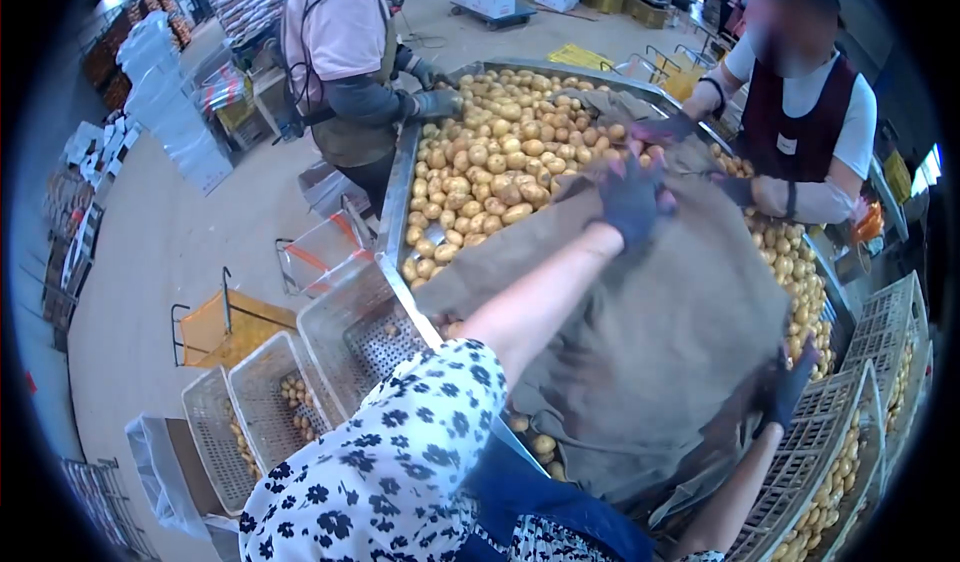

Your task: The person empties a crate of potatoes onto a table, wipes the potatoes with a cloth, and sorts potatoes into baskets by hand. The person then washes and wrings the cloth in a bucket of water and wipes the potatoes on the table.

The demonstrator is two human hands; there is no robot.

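A: Where has the person got the burlap sack [650, 332]?

B: It lies draped over the near end of the metal sorting trough [398, 197], on top of the potatoes [490, 157]. The left hand [632, 197], in a dark glove, is closed on a bunch of the cloth at the far edge of the sack, arm stretched out over the pile. The right hand [785, 387], gloved too, is clamped on the near right edge, down by the stacked plastic crates [880, 342].

A: And the others?

B: One co-worker in a pink top [345, 22] stands at the left rim with a gloved hand on it. Another, in a dark apron [800, 122], is at the right rim, with hands at the far part of the cloth, close to the left hand.

A: What could go wrong?

B: As a judgement: if the cloth slips through either grip, any load inside could spill unevenly, and potatoes may roll over the low rim toward the wire baskets [290, 392] or the floor. Hands working close together could also be pinched in the cloth.
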